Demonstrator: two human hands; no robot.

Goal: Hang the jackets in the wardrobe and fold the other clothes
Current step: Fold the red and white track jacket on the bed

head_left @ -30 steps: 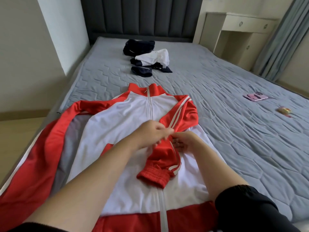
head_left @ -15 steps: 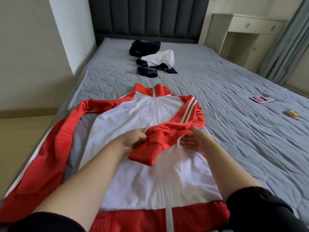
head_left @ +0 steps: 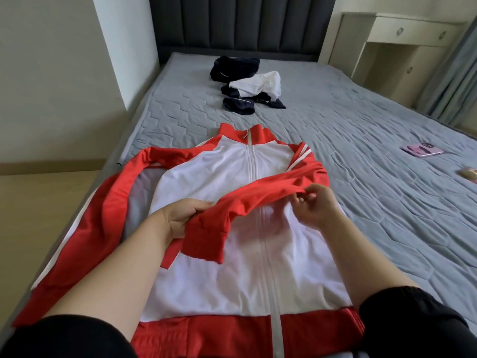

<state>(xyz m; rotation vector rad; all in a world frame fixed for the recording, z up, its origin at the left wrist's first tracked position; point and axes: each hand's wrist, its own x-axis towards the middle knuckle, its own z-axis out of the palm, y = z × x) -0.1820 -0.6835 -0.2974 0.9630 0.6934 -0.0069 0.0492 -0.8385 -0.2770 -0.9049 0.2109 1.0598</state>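
Observation:
A red and white zip jacket lies flat, front up, on the grey bed. Its right sleeve is drawn across the chest toward the left. My left hand grips that sleeve near the red cuff, which hangs just above the white front. Further along the same sleeve, my right hand pinches the red fabric and lifts it slightly. The jacket's other sleeve stretches along the bed's left edge.
A heap of navy and white clothes lies near the dark headboard. A pink phone and a small yellowish object rest on the bed at right. A cream desk stands beyond; wall and floor at left.
The right sleeve, which hung folded down the chest, has been pulled sideways across the jacket. My left hand carried the cuff leftward; my right hand now pinches the sleeve higher.

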